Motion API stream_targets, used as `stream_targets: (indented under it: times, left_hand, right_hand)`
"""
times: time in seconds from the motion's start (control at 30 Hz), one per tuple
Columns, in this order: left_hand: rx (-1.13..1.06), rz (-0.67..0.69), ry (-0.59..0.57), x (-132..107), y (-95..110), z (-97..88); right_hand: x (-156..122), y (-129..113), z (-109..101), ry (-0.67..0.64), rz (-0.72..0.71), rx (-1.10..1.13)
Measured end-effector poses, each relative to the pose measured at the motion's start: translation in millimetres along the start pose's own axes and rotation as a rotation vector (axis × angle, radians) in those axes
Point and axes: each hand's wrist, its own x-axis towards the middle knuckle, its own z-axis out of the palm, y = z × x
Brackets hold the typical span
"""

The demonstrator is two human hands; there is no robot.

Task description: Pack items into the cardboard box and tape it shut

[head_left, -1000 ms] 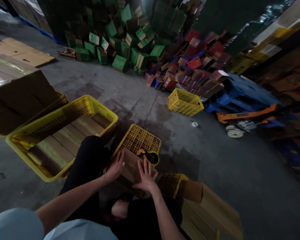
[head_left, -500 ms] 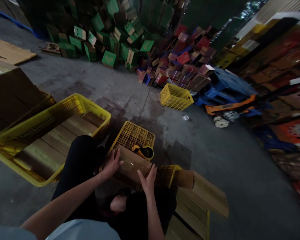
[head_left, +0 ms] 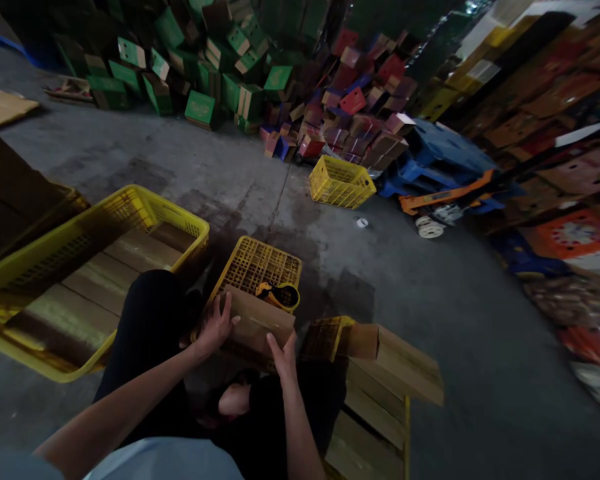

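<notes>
Box: The box (head_left: 260,319) lay on the yellow crate (head_left: 260,259), close to me.
Change: My right hand (head_left: 284,357) had slid off its top to its right end, so I had both ends.
Grip: My left hand (head_left: 215,328) held the left end; my hands were box-wide apart.
Tool: A black-and-yellow tool (head_left: 280,294) sat behind, blocking that side.
Knee: My knee (head_left: 147,303) stood before the tub (head_left: 183,225).

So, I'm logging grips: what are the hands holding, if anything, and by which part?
A cardboard box, by its two ends: left hand at one, right hand at the other.
</notes>
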Motion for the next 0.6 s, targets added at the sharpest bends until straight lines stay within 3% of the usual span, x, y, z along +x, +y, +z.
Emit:
stream_targets:
  times: [0.1, 0.17, 0.37, 0.47, 0.6]
  left_hand:
    - [-0.009, 0.004, 0.003, -1.0, -1.4, 0.2]
    - [-0.019, 0.003, 0.018, -0.6, -0.4, -0.4]
    - [-0.046, 0.031, 0.078, 0.3, 4.8, -11.6]
    - [-0.045, 0.143, 0.115, -6.3, 9.6, -16.6]
    - [-0.055, 0.343, 0.073, -18.5, 16.7, -11.4]
  right_hand:
    - [-2.2, -3.5, -0.6, 0.077, 0.048, 0.042]
    - [-4.4, -11.2, -1.8, 0.124, 0.028, -0.066]
    - [-7.3, -34.4, -6.4, 0.016, -0.083, -0.345]
    - [-7.3, -35.3, -7.3, 0.007, -0.083, -0.372]
    - [-7.4, -31.7, -5.7, -0.006, -0.09, -0.385]
